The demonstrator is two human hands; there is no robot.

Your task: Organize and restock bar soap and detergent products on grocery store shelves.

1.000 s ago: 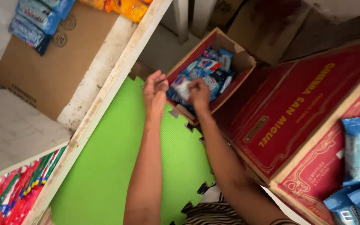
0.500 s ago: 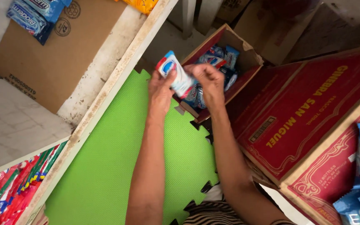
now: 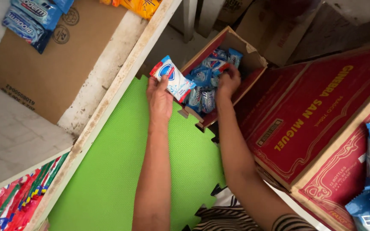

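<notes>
Both hands have parted since half a second ago, when they met over one packet: now the left hand (image 3: 160,99) alone carries that white and blue packet (image 3: 172,78), lifted clear toward the shelf edge (image 3: 120,92) on its left, while the right hand (image 3: 228,82) has gone back into the open cardboard box (image 3: 240,57). So one packet is out of the box, and the other hand is down among those left inside.

Beyond the right forearm lie large red cartons (image 3: 317,119); under both arms spreads a green foam mat (image 3: 120,171).

Left arm is stretched forward, palm down, fingers and thumb grasping the packet by its lower end. Right arm reaches further, wrist bent, fingers curled over the blue packets (image 3: 204,87) in the box; whether they actually grip one I cannot tell.
</notes>
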